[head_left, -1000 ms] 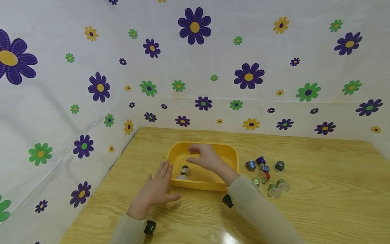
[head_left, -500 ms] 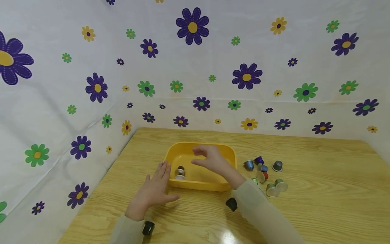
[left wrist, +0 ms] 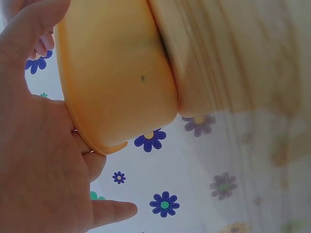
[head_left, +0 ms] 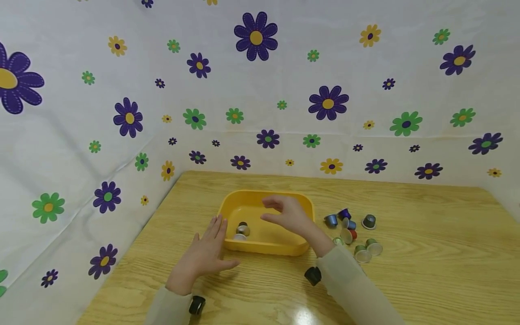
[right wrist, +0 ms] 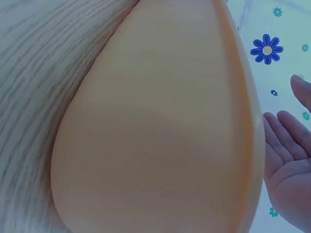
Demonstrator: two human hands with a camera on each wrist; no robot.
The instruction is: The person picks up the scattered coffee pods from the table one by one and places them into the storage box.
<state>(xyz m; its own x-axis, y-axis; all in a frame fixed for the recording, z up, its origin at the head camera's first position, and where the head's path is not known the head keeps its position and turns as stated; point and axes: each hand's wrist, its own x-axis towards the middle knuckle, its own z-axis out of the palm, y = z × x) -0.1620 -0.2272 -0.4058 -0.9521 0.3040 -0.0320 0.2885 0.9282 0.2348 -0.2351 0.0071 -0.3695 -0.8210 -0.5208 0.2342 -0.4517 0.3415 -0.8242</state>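
A yellow plastic tub stands on the table, with a few coffee capsules at its near left corner. My left hand lies with straight, spread fingers against the tub's left rim, thumb pointing right. In the left wrist view its fingers reach past the tub's rim. Over the tub's right half hovers my right hand, fingers gently bent and thumb apart, nothing visible between them. The right wrist view shows the palm beyond the tub's wall.
Right of the tub lies a loose group of capsules: blue, red, green and a dark one. Black wristband pieces sit by both sleeves. A flower-patterned cloth hangs behind the wooden table.
My right hand has drawn back a little to the right over the tub. The capsules inside it have shifted slightly. My left hand has stayed at the rim.
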